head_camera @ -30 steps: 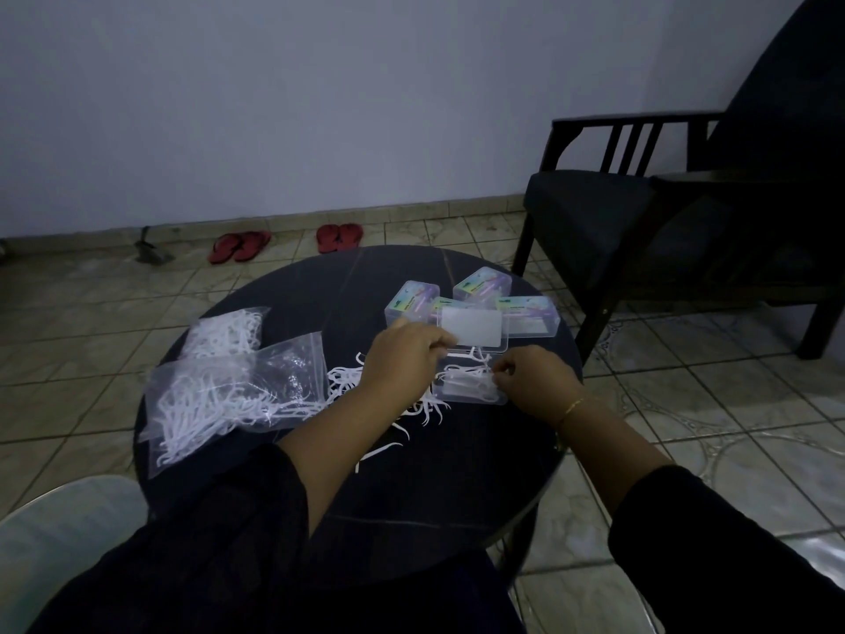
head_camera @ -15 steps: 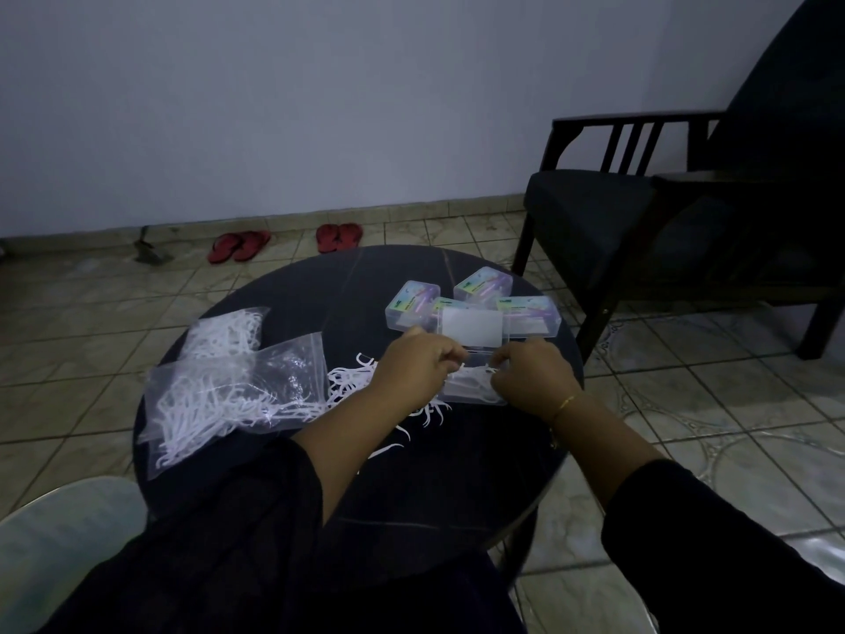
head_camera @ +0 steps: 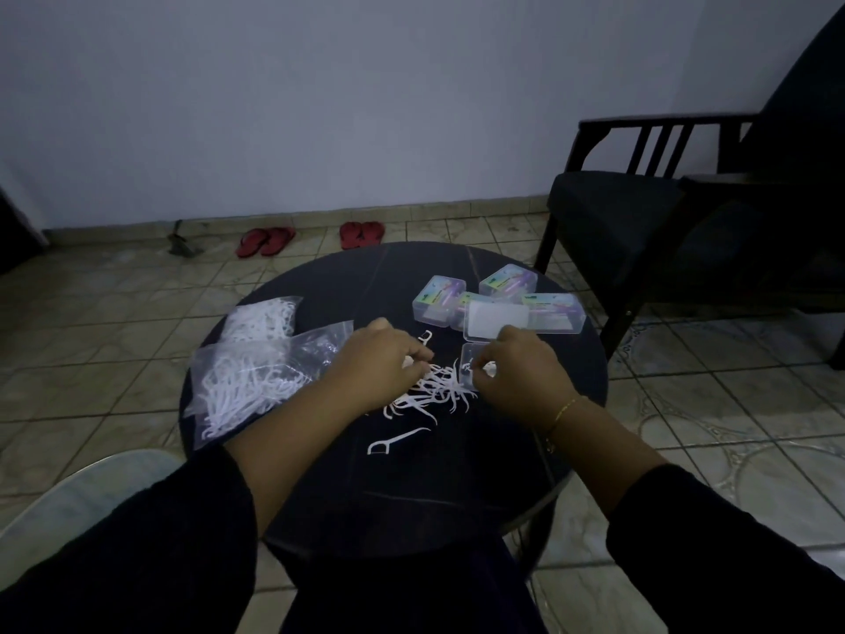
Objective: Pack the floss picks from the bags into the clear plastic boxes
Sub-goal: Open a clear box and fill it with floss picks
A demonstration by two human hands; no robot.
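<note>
Setting: dim room, round dark table [head_camera: 457,487] on tiled floor, seen from the head view.
Left hand [head_camera: 379,359]: palm down over the left edge of the loose floss picks [head_camera: 434,391]; fingers curled, tips pinching at picks in the pile.
Right hand [head_camera: 516,377]: fingers curled, thumb and forefinger closed on the near edge of the open clear box [head_camera: 473,372]; gold bracelet [head_camera: 564,409] at the wrist.
Open clear box: lies flat just right of the pile, partly hidden under the right hand; its lid [head_camera: 496,318] lies back toward the far boxes. Contents cannot be made out.
Loose floss picks: white heap mid-table between the two hands; one single pick [head_camera: 398,440] lies apart, nearer the person.
Bags: two clear bags of picks on the table's left, near bag [head_camera: 256,382] overlapping far bag [head_camera: 265,320].
Closed boxes [head_camera: 512,286]: cluster of clear boxes with coloured labels at the far right of the table, touching one another.
Surroundings: dark armchair [head_camera: 663,212] to the right; two pairs of red sandals [head_camera: 311,235] by the wall.
</note>
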